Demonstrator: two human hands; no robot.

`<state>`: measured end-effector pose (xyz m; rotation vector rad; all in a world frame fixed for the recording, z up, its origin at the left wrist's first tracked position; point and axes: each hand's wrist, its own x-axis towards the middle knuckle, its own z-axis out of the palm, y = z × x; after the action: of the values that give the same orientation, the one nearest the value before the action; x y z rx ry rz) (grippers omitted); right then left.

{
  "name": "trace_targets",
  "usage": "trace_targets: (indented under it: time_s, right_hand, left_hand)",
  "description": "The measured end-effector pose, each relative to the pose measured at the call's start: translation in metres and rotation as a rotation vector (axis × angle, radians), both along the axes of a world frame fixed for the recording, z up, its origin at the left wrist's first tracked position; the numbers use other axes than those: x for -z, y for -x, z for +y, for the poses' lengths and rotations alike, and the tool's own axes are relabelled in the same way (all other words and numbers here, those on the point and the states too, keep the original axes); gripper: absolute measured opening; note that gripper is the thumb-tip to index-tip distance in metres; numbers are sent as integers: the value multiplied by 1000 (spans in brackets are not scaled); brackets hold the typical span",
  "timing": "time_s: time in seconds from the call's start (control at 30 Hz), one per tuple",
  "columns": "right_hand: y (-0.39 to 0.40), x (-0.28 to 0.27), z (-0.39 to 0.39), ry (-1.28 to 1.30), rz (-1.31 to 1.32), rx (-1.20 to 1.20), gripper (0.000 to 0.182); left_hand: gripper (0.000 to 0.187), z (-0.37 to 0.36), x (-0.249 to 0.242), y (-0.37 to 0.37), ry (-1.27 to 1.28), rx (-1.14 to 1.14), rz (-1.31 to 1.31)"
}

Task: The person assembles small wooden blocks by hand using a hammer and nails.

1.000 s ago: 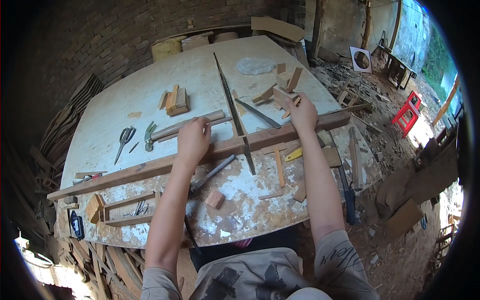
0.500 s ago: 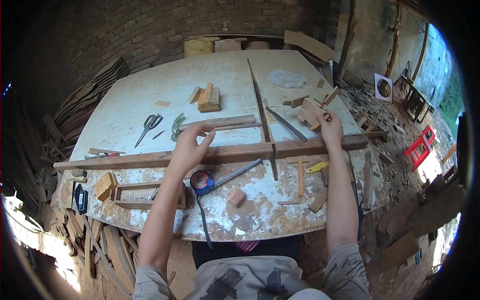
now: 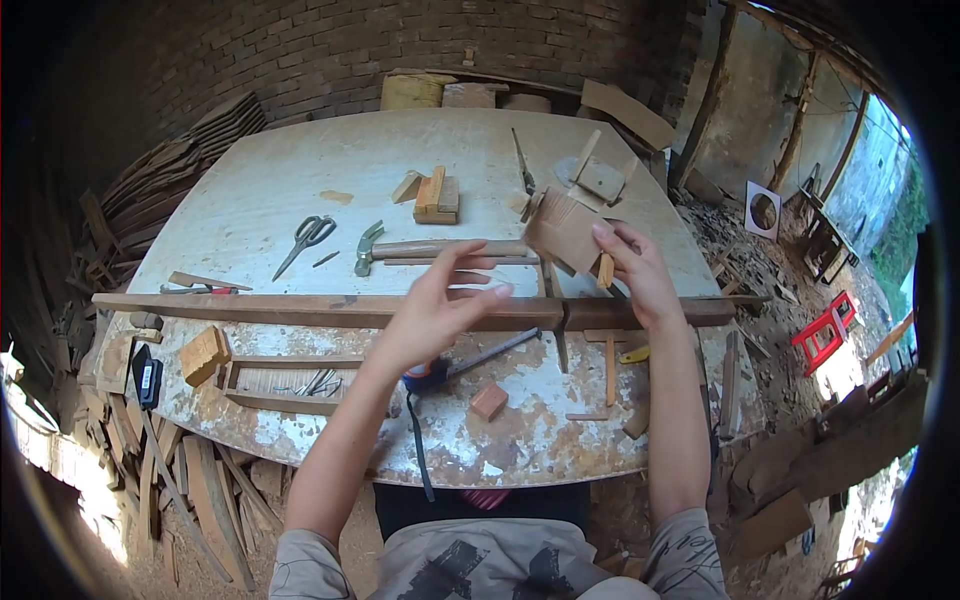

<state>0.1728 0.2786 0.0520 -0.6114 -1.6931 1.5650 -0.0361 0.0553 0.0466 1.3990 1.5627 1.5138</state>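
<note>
Right of the frame centre, the right hand (image 3: 640, 275) pinches a wooden block (image 3: 563, 232) in its fingers above the counter (image 3: 280, 200), while the left hand (image 3: 432, 310) hovers beside it with fingers spread, over the long beam (image 3: 300, 310).

Bright daylight from the right, outdoors side; pale table (image 3: 300, 190) evenly lit, with mild glare on the white patches. Brick wall (image 3: 300, 50) at the back dim, in shade. Strong fisheye bending, black vignette at all corners. Slight motion blur on the raised left hand (image 3: 435, 310). Centre otherwise sharp.
</note>
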Motion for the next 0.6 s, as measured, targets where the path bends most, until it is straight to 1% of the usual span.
trace_targets:
  time_s: [0.1, 0.13, 0.23, 0.27, 0.3, 0.37, 0.4, 0.47, 0.6]
  right_hand:
    - [21, -10, -31, -39, 21, -81, 48]
    - [26, -12, -40, -48, 39, -118, 51]
    - [41, -4, -58, -88, 87, -242, 53]
    - [43, 1, -61, -103, 15, -225, 53]
    - [45, 1, -69, -143, -14, -199, 55]
    - [53, 12, -71, -191, 30, -168, 53]
    - [53, 15, -70, -154, 59, -194, 52]
    - [53, 22, -64, -75, 117, -248, 50]
    - [53, 46, -56, -35, 140, -254, 44]
  left_hand:
    - [77, 9, 10, -8, -111, -30, -87]
    - [75, 11, 12, -11, -136, -70, -159]
    - [73, 10, 10, -6, -147, -2, -308]
    - [62, 9, 14, -9, -212, -120, -265]
    - [60, 7, 17, -8, -178, -112, -296]
    - [56, 3, 29, -3, -109, -98, -359]
    - [53, 4, 33, -6, -159, -131, -376]
    - [55, 0, 33, -8, -136, -173, -391]
    - [58, -1, 41, -3, -127, -223, -386]
